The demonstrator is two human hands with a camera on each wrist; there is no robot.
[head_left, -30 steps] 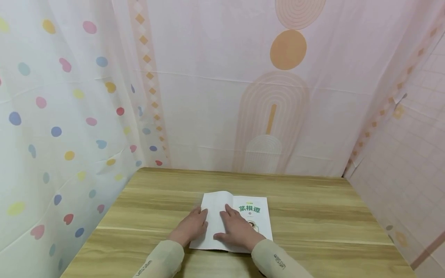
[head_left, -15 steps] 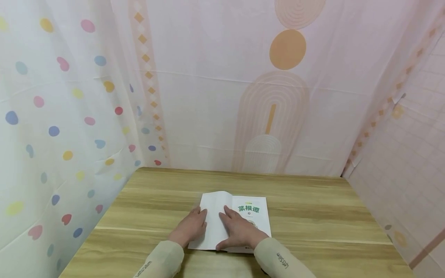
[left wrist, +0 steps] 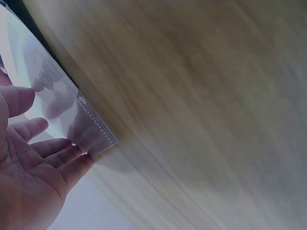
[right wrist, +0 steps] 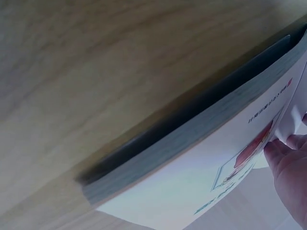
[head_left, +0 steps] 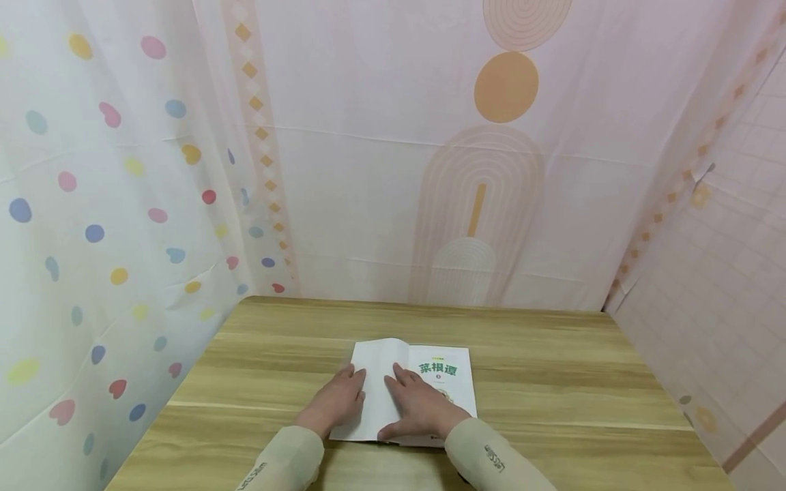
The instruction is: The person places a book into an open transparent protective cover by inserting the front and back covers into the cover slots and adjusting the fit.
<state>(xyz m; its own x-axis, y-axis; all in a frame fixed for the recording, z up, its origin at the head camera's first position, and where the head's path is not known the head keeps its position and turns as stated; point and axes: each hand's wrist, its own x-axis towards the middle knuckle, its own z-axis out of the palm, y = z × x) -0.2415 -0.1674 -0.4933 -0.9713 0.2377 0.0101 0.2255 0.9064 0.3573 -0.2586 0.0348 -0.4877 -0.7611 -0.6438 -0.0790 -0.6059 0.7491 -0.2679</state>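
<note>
An open book [head_left: 377, 389] lies on the wooden table, seen in the head view. Its left side is blank white; the right page [head_left: 457, 395] carries green Chinese characters and a small picture, partly covered by a hand. My left hand [head_left: 338, 401] rests on the blank side near its outer edge, fingers extended. In the left wrist view its fingers touch a clear plastic cover [left wrist: 96, 124] with a dotted seam. Near the fold, my right hand [head_left: 424, 408] lies across the book with fingers spread. The right wrist view shows the page block [right wrist: 192, 134] edge-on.
The wooden table [head_left: 565, 395] extends around the book on every side. Behind it hangs a pale patterned curtain [head_left: 356, 191], with a dotted curtain [head_left: 123, 177] at the left and a grid-patterned one [head_left: 724, 286] at the right.
My right hand has shifted slightly, its thumb now lower, near the book's bottom edge by the fold. The left hand stays in place on the book.
</note>
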